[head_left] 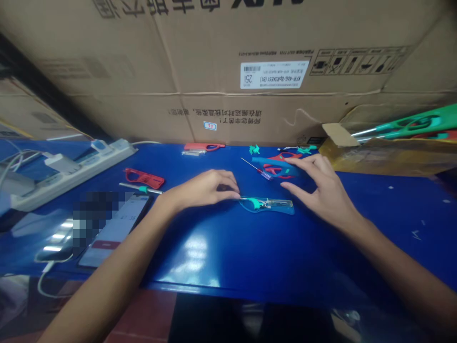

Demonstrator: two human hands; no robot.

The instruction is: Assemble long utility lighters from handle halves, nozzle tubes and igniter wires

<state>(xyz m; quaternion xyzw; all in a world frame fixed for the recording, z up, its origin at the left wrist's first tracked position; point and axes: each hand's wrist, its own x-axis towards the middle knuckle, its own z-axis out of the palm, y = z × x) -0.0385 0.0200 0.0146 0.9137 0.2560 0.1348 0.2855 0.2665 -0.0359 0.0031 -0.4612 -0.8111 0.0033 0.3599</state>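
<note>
My left hand (210, 188) is closed, its fingertips pinching the metal tube end of an opened long-nosed lighter (278, 206). That lighter lies on the blue table, its clear blue half-shell holding a green trigger, white wires and a transparent fuel tank. To its upper right, my right hand (323, 188) has thumb and forefinger spread around the end of a blue lighter shell (274, 165). The forefinger overlaps this shell; I cannot tell whether it presses on it. Red lighter shells (272, 170) lie partly under the blue one. Beside them rests a small screwdriver (262, 173).
A red shell (144, 178) and a metal tube (134, 186) lie left. At the back are another red shell (204, 146) and green parts (254, 149). A power strip (85, 169), phones (114, 233), a box of lighters (378, 159) and a large carton (200, 62) surround the workspace.
</note>
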